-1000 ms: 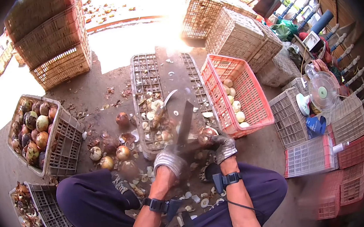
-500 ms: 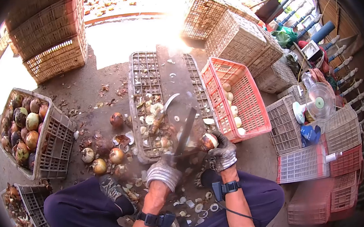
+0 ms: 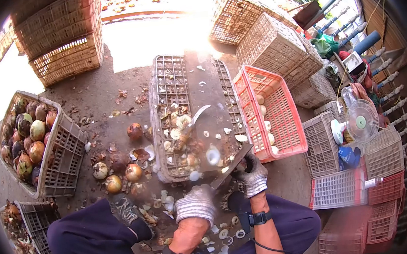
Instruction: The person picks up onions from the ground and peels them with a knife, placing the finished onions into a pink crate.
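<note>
My left hand [image 3: 195, 203], in a striped grey-white glove, is closed round the handle of a large knife [image 3: 232, 167]. The blade slants up to the right, in front of my right hand [image 3: 253, 175]. My right hand, gloved too, has its fingers curled round an onion, which the blade and fingers now mostly hide. A blurred white onion piece [image 3: 212, 155] is over the near end of the upturned crate [image 3: 157, 131]. A curved-blade knife [image 3: 200, 114] lies on that crate among onion scraps.
A red crate [image 3: 299, 140] with peeled onions stands right of the upturned crate. Unpeeled onions fill a crate [image 3: 64, 160] at the left; several loose onions [image 3: 113, 183] lie on the ground. Stacked crates [image 3: 67, 57] and a fan [image 3: 361, 121] stand around.
The knife has swung down to the right across the onion and my right hand. A white piece has come off to the left. The view has shifted slightly.
</note>
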Available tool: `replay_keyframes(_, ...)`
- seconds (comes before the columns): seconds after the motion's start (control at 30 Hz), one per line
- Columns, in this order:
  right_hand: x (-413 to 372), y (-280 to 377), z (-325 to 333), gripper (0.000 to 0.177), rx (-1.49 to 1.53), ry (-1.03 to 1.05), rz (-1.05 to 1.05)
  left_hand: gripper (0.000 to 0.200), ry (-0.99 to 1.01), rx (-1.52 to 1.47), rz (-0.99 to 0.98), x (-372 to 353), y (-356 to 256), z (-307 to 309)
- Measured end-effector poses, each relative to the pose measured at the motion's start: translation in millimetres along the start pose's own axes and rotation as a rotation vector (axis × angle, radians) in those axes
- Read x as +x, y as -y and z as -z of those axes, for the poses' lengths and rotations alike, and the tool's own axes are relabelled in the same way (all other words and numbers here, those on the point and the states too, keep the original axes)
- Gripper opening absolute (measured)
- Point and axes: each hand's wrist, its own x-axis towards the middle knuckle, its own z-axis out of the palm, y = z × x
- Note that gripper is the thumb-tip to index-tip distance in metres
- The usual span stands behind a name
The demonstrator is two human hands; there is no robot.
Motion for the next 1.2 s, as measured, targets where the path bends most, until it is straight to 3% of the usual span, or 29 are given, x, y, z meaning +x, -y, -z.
replay_keyframes(0.27, 2, 1, -12, 0.059, 0.041, -0.107, -0.138, 0.024, 0.005, 0.041, 0.026, -10, 5, 6)
replay_keyframes(0.47, 4, 10, -10, 0.059, -0.129, -0.1, -0.117, 0.03, 0.023, 0.033, 0.013, -8, 17, -4)
replay_keyframes(0.57, 7, -1, -9, 0.039, -0.209, -0.029, -0.006, 0.03, 0.063, 0.056, 0.045, -12, 7, 10)
replay_keyframes(0.67, 6, -3, -13, 0.04, -0.112, -0.05, 0.035, 0.03, 0.115, 0.056, 0.083, 0, 0, 13)
replay_keyframes(0.77, 14, -12, -12, 0.068, -0.09, -0.027, -0.093, 0.03, 0.105, 0.135, 0.096, 14, -6, 8)
replay_keyframes(0.93, 6, 14, -13, 0.073, -0.091, -0.032, -0.044, 0.019, 0.097, 0.11, -0.031, 40, -10, 8)
replay_keyframes(1.03, 10, -14, -10, 0.071, 0.064, 0.012, -0.069, 0.018, 0.264, 0.043, 0.107, 46, -7, 8)
replay_keyframes(1.13, 8, -14, -3, 0.068, 0.298, 0.047, -0.111, 0.019, 0.332, -0.029, 0.123, 50, 6, 3)
replay_keyframes(1.2, 5, -12, 0, 0.07, 0.322, 0.088, -0.104, 0.021, 0.406, -0.031, 0.165, 74, 35, -34)
